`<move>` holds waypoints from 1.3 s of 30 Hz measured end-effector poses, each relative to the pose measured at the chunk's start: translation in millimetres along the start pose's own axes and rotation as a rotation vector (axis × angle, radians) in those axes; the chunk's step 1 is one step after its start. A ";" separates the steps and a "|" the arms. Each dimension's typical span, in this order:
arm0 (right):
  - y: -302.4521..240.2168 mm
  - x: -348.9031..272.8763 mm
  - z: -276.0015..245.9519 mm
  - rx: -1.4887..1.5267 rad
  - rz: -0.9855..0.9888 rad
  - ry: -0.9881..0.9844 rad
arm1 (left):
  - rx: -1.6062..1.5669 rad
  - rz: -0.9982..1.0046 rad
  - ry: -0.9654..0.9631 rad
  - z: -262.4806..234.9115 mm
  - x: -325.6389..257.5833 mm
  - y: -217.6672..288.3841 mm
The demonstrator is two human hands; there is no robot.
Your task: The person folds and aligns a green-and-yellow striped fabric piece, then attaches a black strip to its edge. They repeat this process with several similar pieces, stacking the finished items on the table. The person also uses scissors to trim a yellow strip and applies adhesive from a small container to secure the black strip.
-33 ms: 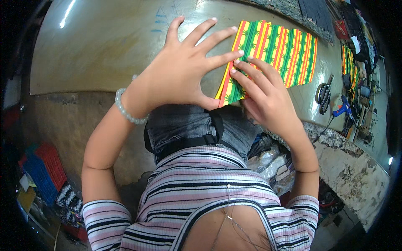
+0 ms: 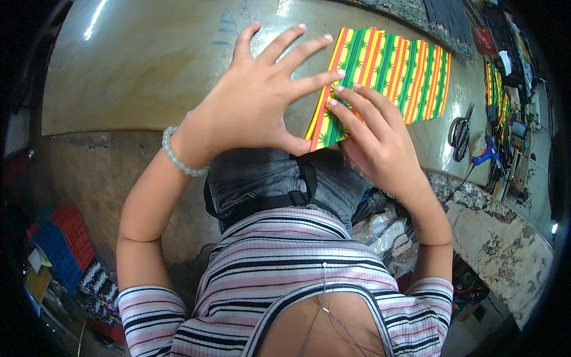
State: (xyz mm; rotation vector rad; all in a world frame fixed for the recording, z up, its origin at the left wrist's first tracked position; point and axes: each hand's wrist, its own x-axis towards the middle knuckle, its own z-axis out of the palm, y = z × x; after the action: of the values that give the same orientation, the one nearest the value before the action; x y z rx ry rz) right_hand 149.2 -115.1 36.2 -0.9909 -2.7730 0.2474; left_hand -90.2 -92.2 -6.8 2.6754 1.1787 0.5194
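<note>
A piece of striped cloth (image 2: 389, 77) in yellow, green and red with dark leaf prints lies on the table in several layers or pleats. My left hand (image 2: 256, 98) has its fingers spread wide. Its little finger and thumb tips meet the cloth's left edge, while the other fingers reach over the tabletop. My right hand (image 2: 380, 134) bends over the cloth's near edge, fingertips pressed on top close to the left border. Its thumb is mostly hidden below that edge, where the cloth seems pinched.
The metal-topped table (image 2: 137, 71) spreads to the left. Black scissors (image 2: 460, 137) and a blue glue gun (image 2: 488, 152) with a cord lie to the right. More printed cloth (image 2: 495, 89) and clutter sit beyond them. Plastic bags (image 2: 386, 232) are beside my lap; a red and blue crate (image 2: 65, 244) stands lower left.
</note>
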 end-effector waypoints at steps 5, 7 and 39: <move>-9.0 -12.9 15.6 -0.067 -0.073 0.034 | -0.009 -0.024 0.009 4.4 -1.1 0.0; -8.5 -14.0 19.3 -0.077 -0.086 0.062 | 0.003 -0.021 0.008 5.1 -0.1 -0.8; -23.2 -15.2 20.4 -0.001 -0.105 0.118 | -0.084 0.104 -0.042 -1.0 -6.9 -15.7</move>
State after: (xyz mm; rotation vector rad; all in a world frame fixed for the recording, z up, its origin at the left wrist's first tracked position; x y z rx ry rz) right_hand 142.0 -144.5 19.7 -0.8286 -2.7073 0.1666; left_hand -105.6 -86.8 -12.2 2.6730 0.9878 0.5138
